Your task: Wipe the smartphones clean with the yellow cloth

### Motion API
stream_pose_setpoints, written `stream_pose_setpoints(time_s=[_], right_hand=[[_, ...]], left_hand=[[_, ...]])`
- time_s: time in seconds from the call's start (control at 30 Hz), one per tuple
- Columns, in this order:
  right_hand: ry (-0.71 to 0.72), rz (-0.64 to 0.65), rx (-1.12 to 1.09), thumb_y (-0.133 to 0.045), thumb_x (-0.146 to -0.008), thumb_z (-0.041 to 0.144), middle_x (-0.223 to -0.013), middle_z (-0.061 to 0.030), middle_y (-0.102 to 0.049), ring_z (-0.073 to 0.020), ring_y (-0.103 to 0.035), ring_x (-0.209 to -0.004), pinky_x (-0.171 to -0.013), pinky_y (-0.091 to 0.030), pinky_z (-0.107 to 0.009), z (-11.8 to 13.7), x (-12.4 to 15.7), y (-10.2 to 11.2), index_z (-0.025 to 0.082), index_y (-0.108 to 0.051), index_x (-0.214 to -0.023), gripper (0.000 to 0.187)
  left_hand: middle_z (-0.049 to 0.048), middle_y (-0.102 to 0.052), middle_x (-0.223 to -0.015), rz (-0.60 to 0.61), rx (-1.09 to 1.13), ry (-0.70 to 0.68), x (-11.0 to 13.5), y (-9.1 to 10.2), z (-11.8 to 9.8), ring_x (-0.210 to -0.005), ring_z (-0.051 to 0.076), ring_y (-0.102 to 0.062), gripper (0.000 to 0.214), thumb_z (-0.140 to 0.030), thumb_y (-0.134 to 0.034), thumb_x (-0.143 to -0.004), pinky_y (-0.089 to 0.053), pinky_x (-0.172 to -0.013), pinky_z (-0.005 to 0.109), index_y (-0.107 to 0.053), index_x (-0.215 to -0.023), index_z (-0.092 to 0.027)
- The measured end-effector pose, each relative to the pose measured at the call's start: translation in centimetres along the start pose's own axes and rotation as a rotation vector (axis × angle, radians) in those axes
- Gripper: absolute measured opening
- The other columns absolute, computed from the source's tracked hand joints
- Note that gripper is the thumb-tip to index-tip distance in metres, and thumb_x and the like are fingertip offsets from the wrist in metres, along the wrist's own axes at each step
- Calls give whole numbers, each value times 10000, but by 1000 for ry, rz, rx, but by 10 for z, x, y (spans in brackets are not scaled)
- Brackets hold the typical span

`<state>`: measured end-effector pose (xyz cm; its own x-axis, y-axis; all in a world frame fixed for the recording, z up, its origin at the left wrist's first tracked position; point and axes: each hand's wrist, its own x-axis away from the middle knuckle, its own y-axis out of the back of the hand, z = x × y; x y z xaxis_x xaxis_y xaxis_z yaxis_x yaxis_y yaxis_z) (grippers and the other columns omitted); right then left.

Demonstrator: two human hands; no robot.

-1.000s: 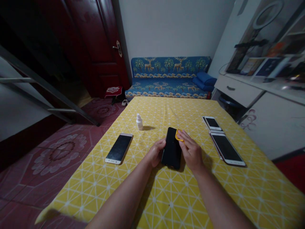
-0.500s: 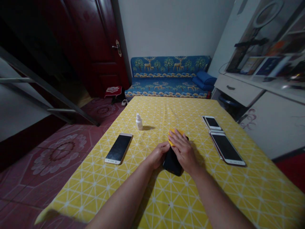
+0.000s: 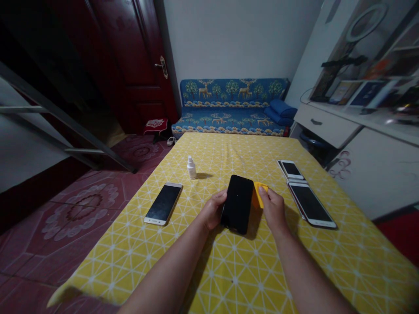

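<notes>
A black smartphone (image 3: 237,204) sits on the tablecloth with its dark screen up, and my left hand (image 3: 214,210) grips its left edge. My right hand (image 3: 274,210) is just to the right of the phone, pinching a folded yellow cloth (image 3: 258,194) that touches the phone's right edge. A gold-backed smartphone (image 3: 163,203) lies to the left, and a small white bottle (image 3: 191,168) stands beyond it. On the right lie a small smartphone (image 3: 290,169) and a larger one (image 3: 310,204), edge to edge.
The phones lie on a table with a yellow patterned cloth (image 3: 229,152). Beyond its far edge stands a blue deer-patterned sofa (image 3: 229,107). A white cabinet with a drawer (image 3: 327,120) stands to the right; a dark red door (image 3: 137,65) and a tiled floor (image 3: 75,209) are to the left.
My right hand has moved off the black phone to its right, taking the yellow cloth along. The phone's screen is now uncovered, and the phone sits slightly farther up the table.
</notes>
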<state>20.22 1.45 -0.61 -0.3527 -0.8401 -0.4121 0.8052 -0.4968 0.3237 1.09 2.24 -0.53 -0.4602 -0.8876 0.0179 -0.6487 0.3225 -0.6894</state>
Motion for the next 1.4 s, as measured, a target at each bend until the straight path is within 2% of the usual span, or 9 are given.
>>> stream_pose_setpoints(time_s=[0.2,0.37,0.43,0.53,0.7,0.9,1.0,1.2,1.4], right_hand=[[-215,49,-357,-607,-817,547,-680,9,-609,-145,-526,-623,-561,-405,-254,-2,11,-16,167,-637,-753,387],[-268,8,-450,-577,-852,535,-940,-23,-729,-212,-658,-869,-748,-521,-314,-6,12,-20,242,-702,-950,333],[-186,58,-439,-540,-893,497,-1120,-41,-715,-239,-639,-1074,-920,-508,-373,0,15,-21,262,-694,-1095,345],[54,230,-396,-480,-955,396,-1360,-40,-597,-228,-497,-1315,-1122,-376,-424,16,23,-23,262,-613,-1280,376],[395,451,-285,-434,-980,250,-1449,-30,-509,-210,-455,-1356,-1143,-375,-444,38,35,-21,283,-541,-1360,397],[653,552,-230,-426,-954,164,-1465,-45,-489,-239,-406,-1390,-1143,-378,-481,43,37,-11,257,-507,-1394,457],[680,521,-198,-422,-949,139,-1451,-45,-506,-234,-418,-1383,-1136,-390,-476,40,35,-12,257,-512,-1390,465],[591,335,-143,-428,-962,165,-1424,-26,-536,-223,-452,-1359,-1135,-394,-478,29,25,-17,291,-545,-1357,430],[481,179,-88,-428,-974,219,-1422,-29,-539,-217,-461,-1352,-1132,-391,-466,19,16,-14,286,-582,-1319,384]], left_hand=[[90,-725,-925,-84,144,-14,-4,8,-3,-728,178,-671,400,-272,-746,-735,-523,-668,258,-667,-1090,-104],[94,-729,-835,-175,208,35,-5,6,1,-683,176,-673,282,-203,-738,-719,-542,-653,254,-681,-954,-59],[88,-726,-791,-215,231,63,-6,6,2,-654,174,-669,215,-163,-710,-729,-544,-639,256,-683,-914,-56],[77,-711,-716,-317,276,79,-8,7,0,-597,158,-654,103,-119,-637,-777,-544,-612,250,-674,-849,-55],[86,-698,-679,-449,352,105,-10,7,-7,-567,147,-653,173,-93,-500,-852,-553,-607,245,-659,-795,-56],[63,-667,-635,-453,340,121,-10,3,-9,-542,126,-627,207,-79,-468,-844,-532,-591,220,-648,-741,-79],[63,-664,-642,-438,304,117,-9,4,-8,-548,127,-615,175,-91,-500,-821,-522,-605,230,-648,-730,-80],[48,-652,-649,-334,198,81,-5,7,-3,-535,129,-567,71,-126,-639,-721,-454,-553,236,-669,-752,-71],[26,-633,-651,-216,39,82,-1,3,0,-554,118,-558,260,-260,-809,-607,-432,-555,224,-671,-758,-100]])
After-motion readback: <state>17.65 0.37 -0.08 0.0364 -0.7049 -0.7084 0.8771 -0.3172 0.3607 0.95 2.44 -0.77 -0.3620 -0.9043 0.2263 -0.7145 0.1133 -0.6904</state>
